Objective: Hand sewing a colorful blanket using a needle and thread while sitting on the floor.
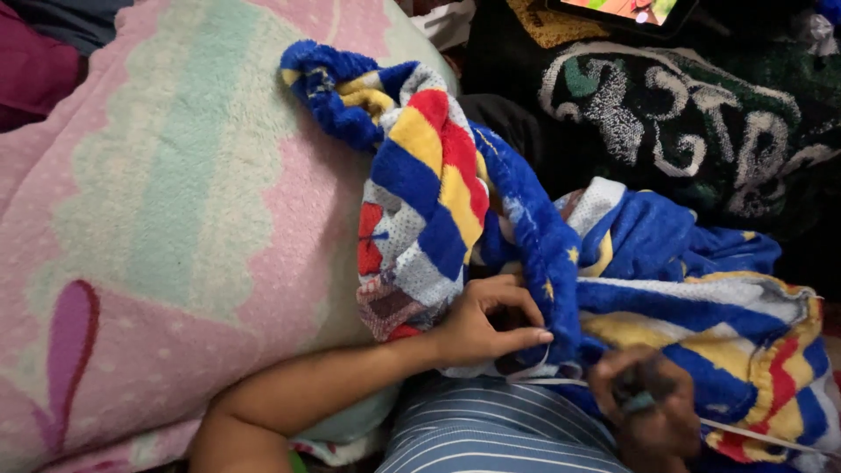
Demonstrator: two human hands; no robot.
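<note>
Pinching the blue edge of a fleece blanket (455, 201), striped blue, yellow and red, the left hand (486, 324) sits centre-near. Right hand (653, 407), near right, closed around a small dark object, blurred. Pink blanket (158, 228) left; dark green blanket (692, 114) with pale lettering far right.

Left hand (486, 324) pinching with bent fingers; right hand (648, 412) fisted.

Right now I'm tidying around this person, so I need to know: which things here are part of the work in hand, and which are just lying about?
In hand:
- blue fleece blanket, pinched by left hand
- white cord along its edge
- small dark object in right hand

Lying about:
- pink blanket
- dark green blanket
- tablet
</note>
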